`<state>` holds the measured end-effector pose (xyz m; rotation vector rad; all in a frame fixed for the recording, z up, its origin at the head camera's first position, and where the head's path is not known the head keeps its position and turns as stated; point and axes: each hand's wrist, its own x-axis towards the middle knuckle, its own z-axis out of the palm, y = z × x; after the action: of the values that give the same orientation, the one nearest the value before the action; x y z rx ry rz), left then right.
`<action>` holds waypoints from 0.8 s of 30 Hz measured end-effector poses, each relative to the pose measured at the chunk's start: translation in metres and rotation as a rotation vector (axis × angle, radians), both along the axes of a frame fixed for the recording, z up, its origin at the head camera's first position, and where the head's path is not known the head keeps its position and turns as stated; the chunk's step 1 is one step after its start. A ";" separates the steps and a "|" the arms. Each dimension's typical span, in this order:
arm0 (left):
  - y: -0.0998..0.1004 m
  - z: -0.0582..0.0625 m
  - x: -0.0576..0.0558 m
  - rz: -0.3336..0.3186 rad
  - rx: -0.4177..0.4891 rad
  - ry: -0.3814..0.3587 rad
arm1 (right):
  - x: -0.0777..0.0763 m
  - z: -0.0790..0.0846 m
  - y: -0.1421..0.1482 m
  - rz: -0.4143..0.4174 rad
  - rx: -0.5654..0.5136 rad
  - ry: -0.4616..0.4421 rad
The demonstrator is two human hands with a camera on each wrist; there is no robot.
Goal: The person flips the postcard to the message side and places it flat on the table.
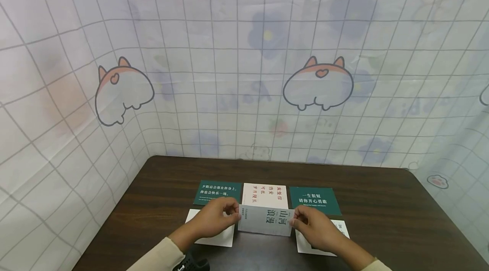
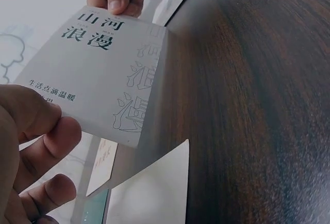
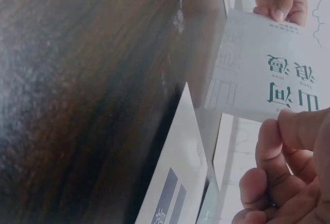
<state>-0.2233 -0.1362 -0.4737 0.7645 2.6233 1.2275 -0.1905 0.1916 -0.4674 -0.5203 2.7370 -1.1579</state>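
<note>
A white card (image 1: 263, 224) with dark green Chinese characters is held above the table by its two short ends. My left hand (image 1: 217, 219) pinches its left end between thumb and fingers, and my right hand (image 1: 316, 227) pinches the right end. From the left wrist view, the printed face of the white card (image 2: 98, 69) shows large outlined characters along one edge. The right wrist view has the thumb and index finger of my right hand (image 3: 291, 157) on the card's near edge.
Behind the held card lie a green card (image 1: 219, 187), a white card with red characters (image 1: 263, 192) and another green card (image 1: 315, 199). Two white cards lie partly under my hands, one left (image 1: 217, 239), one right (image 1: 307, 244). Beneath is a dark wooden table (image 1: 153, 203); gridded cloth (image 1: 237, 135) hangs behind.
</note>
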 end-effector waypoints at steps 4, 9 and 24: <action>0.000 -0.001 0.000 0.001 0.008 0.001 | 0.001 0.001 0.000 -0.016 0.004 0.024; -0.001 -0.001 0.000 -0.002 0.013 0.008 | 0.002 0.001 0.001 -0.022 -0.007 0.037; -0.002 -0.004 0.000 -0.007 0.033 0.020 | 0.006 -0.001 0.001 -0.035 -0.031 0.055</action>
<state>-0.2237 -0.1378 -0.4772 0.7946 2.6203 1.2708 -0.1846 0.1929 -0.4682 -0.5177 2.7900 -1.2134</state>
